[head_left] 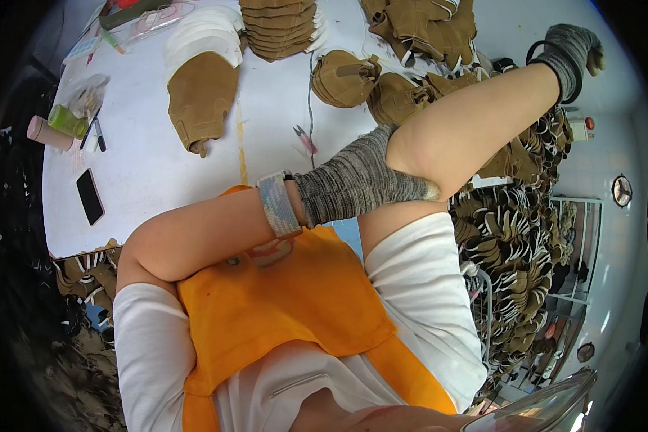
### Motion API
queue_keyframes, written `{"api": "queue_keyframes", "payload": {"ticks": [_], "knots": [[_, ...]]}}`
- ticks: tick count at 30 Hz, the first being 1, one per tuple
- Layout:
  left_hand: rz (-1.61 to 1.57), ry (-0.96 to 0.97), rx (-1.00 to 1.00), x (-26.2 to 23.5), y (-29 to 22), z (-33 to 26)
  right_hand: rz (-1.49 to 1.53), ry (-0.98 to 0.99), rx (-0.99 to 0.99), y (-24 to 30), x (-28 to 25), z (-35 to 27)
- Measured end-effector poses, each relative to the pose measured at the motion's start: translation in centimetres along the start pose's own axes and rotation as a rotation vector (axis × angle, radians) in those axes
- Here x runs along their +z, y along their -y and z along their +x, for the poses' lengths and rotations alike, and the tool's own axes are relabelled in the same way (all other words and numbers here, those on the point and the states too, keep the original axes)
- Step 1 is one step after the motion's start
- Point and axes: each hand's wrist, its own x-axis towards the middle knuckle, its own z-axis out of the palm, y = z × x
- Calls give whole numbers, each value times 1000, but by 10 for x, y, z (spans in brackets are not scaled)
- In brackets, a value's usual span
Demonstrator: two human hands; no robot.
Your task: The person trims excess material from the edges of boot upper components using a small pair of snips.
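L hand (371,173) clasps my R arm (489,119) near the elbow, fingers wrapped round it. R hand (572,57) is out to the right; can't tell if those fingers hold anything. Brown pieces (203,93) sit stacked on the bench (158,162); done vs. left, can't tell.

Black phone (89,197), pink cup (48,133), green cylinder (66,122) on white table (140,162).
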Motion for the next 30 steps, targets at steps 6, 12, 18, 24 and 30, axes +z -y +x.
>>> {"api": "queue_keyframes", "payload": {"ticks": [6,12,18,24,30], "knots": [[137,-29,66,5,-4,-1,17,-3,9,2,-4,-2],[319,-87,170,6,-7,-2,18,-8,17,-3,-11,-1],[623,-229,341,12,-16,-21,-3,-22,16,-3,-20,-1],[892,-323,520,4,-15,-30,4,-11,32,-7,-16,5],[1038,-273,646,-1,-27,-38,12,-13,35,-11,-19,10]]}}
